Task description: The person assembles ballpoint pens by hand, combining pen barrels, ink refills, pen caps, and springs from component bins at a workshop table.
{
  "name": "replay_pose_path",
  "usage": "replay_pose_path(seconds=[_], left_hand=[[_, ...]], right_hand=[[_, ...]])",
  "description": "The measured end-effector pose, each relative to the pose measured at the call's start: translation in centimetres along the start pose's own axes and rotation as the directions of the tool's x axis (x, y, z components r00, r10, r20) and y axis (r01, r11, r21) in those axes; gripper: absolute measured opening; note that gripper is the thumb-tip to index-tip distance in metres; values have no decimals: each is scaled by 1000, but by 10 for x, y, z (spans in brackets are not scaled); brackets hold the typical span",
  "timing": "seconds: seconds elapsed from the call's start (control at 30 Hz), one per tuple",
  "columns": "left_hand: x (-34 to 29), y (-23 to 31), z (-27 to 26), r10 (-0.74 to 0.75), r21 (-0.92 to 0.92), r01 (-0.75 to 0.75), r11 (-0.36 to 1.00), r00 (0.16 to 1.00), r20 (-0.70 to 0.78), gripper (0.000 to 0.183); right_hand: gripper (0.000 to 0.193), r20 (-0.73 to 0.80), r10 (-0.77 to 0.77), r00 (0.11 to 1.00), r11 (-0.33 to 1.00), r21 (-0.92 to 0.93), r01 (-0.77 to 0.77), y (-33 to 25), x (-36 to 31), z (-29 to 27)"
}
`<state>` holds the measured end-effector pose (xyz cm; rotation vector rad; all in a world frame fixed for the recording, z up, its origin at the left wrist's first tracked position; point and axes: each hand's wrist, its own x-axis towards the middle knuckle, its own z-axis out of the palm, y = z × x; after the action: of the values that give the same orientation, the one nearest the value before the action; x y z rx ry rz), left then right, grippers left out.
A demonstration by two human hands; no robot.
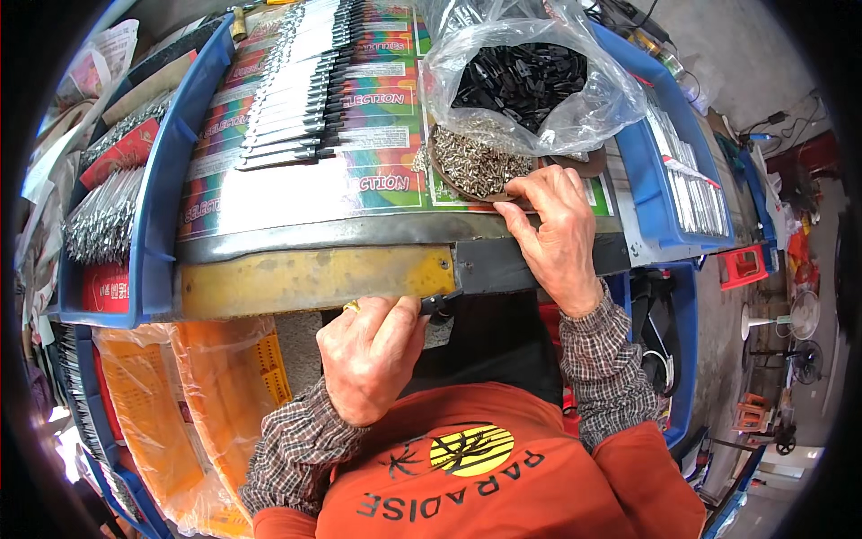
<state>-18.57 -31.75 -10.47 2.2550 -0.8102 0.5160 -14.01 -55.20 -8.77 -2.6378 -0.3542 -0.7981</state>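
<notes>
1 head-worn fisheye view, close, facing down at hands (373,355) (558,241).

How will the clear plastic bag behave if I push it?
The clear plastic bag looks floppy: its thin rim is crumpled. The loosely heaped black parts inside would probably shift. It might brush the metal pieces beside its near edge.

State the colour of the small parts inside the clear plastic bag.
Small parts: black, best in head view.

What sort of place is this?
Probably a small assembly workshop: a clear bag of black parts, a pile of small metal pieces and a row of slender black-tipped rods share one bench.
</notes>
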Motion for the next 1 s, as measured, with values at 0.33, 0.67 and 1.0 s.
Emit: replay_pose_path(seconds=[0.33,0.67,1.0], left_hand=[[-1,-3,4,39,-32,-40,999,999,-20,28],[2,4,-3,-16,-36,16,999,1000,10,23],[2,11,-8,-120,-204,135,970,989,82,18]], right_hand=[[11,72,65,995,987,143,-75,0,7,-2],[7,218,189,957,910,328,-254,5,14,-8],[8,223,-2,975,769,623,-141,-52,-31,-22]])
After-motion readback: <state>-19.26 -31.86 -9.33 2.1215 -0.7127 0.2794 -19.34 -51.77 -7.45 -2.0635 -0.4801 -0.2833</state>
